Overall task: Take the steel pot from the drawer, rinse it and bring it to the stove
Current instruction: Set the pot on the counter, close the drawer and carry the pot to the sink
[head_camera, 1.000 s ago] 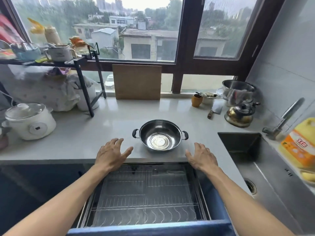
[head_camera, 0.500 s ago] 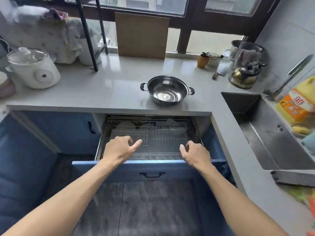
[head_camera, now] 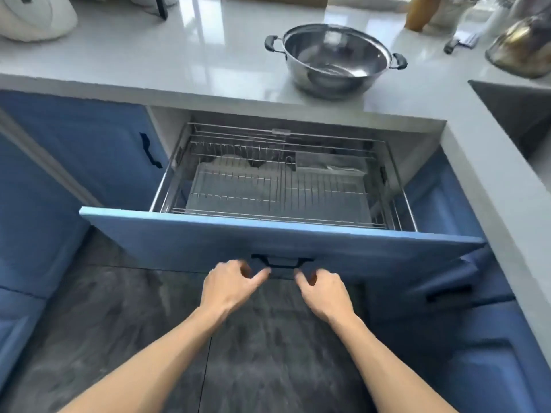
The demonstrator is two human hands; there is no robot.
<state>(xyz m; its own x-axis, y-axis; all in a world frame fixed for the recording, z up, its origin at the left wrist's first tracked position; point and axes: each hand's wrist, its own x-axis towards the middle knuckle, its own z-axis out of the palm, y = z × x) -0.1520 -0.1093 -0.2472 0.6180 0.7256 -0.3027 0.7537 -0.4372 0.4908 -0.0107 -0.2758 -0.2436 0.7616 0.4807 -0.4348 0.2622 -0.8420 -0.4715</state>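
The steel pot (head_camera: 335,59), shiny with two black side handles, stands upright on the grey countertop (head_camera: 179,64) just behind the open drawer. The blue drawer (head_camera: 208,236) is pulled out and shows a wire rack (head_camera: 277,186) with a tray under it. My left hand (head_camera: 231,286) and my right hand (head_camera: 323,289) hover side by side just below the drawer's black handle (head_camera: 281,262), fingers loosely curled, holding nothing. Neither hand touches the handle.
The sink (head_camera: 518,114) is cut into the counter at the right. A brass kettle (head_camera: 524,52) and a small brown cup (head_camera: 419,11) stand at the back right, a white cooker (head_camera: 32,16) at the back left. Blue cabinet doors flank the drawer above a dark floor.
My hands dropped from the countertop edge, past the drawer's top edge, down to its front handle. The view tilted down and moved back, so the drawer front now shows.
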